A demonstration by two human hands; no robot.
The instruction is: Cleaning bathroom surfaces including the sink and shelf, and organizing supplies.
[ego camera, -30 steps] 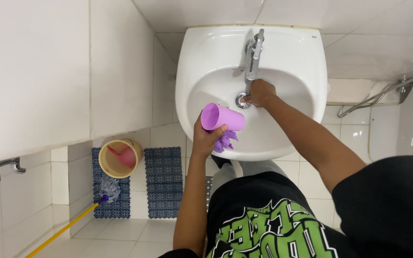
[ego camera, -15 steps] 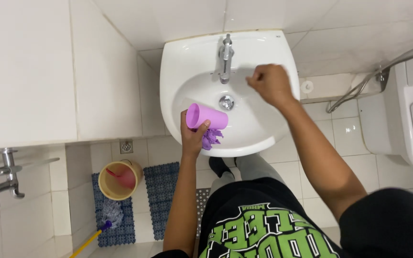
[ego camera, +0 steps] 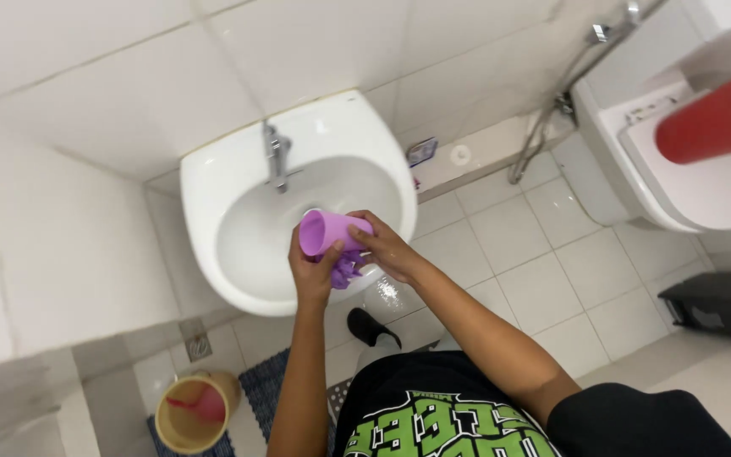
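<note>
A purple plastic cup [ego camera: 325, 229] lies on its side over the front of a white wash basin [ego camera: 223, 191]. My left hand [ego camera: 313, 272] holds the cup from below, together with a bunched purple cloth [ego camera: 346, 269] under it. My right hand [ego camera: 384, 246] rests against the cup's base and the cloth, fingers curled onto them. A metal tap [ego camera: 277, 156] stands at the back of the basin, with no water visibly running.
A white toilet [ego camera: 678, 161] with a red object [ego camera: 711, 121] above it stands at the right. A spray hose [ego camera: 552, 114] hangs on the tiled wall. A yellow bucket [ego camera: 194, 415] and blue mat [ego camera: 272, 389] lie on the floor at lower left; a dark bin [ego camera: 721, 305] sits at right.
My right hand has left the basin's far rim and come back onto the cup and cloth. The view has swung right, bringing the toilet into sight.
</note>
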